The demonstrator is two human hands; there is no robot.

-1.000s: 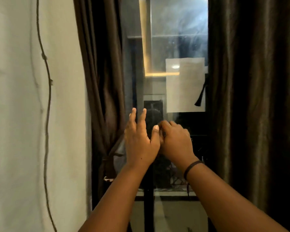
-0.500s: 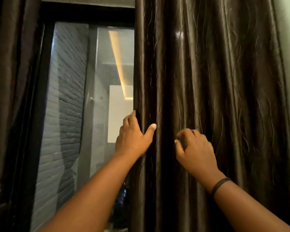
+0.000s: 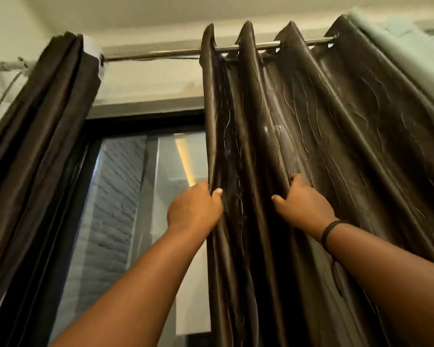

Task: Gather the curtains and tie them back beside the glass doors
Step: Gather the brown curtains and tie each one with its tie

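Observation:
A dark brown satin right curtain (image 3: 336,146) hangs in folds from a metal rod (image 3: 161,54) and covers the right part of the glass door (image 3: 125,196). My left hand (image 3: 194,209) grips the curtain's leading left edge, thumb in front. My right hand (image 3: 303,206) clutches a fold a little further right, fingers curled into the cloth; a black band sits on that wrist. The left curtain (image 3: 35,146) hangs bunched at the left side of the door.
The black door frame (image 3: 145,122) runs across above the glass. White wall and ceiling lie above the rod. A cable (image 3: 3,96) runs down the wall at far left. A pale green cloth (image 3: 406,51) hangs at the upper right.
The view has tilted up to show the rod and ceiling. Both hands have closed on the right curtain's folds; a second ago they were together in front of the glass.

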